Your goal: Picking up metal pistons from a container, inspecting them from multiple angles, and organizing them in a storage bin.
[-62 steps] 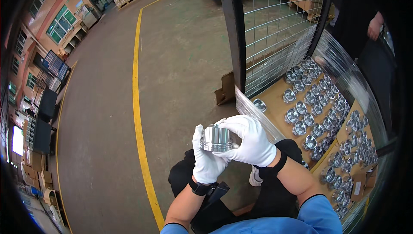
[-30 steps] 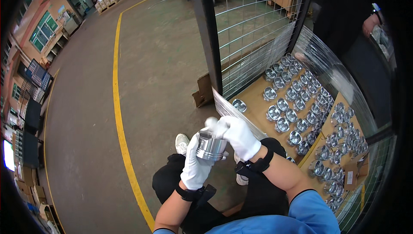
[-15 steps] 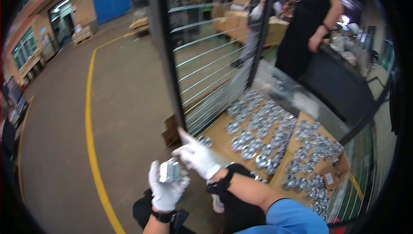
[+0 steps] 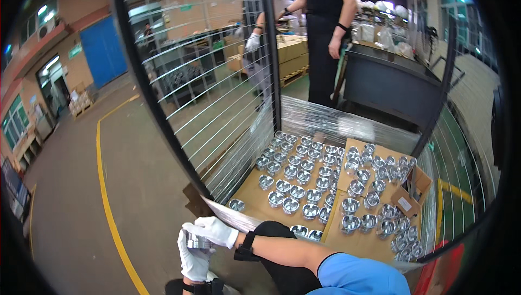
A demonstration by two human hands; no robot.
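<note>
In white gloves, my left hand (image 4: 194, 264) and my right hand (image 4: 218, 232) meet at the lower middle of the head view. Between them is a shiny silver metal piston (image 4: 197, 242) with grooves round its side. My left hand grips it from below and from the side. The fingers of my right hand close over its top; their tips are partly hidden. To the right, many similar pistons (image 4: 291, 205) stand in loose rows on brown cardboard sheets (image 4: 255, 191) inside a wire cage.
A small open cardboard box (image 4: 411, 197) sits among the pistons at the right. Wire mesh panels (image 4: 209, 78) with dark posts and clear wrap border the cage. Beyond it stand a person in black (image 4: 325, 34) and a dark grey bin (image 4: 391, 78). A yellow line (image 4: 107, 197) crosses the floor.
My right hand has come from beside the cage's edge onto the piston in my left hand. The view has shifted, showing more of the cage and the person behind it.
</note>
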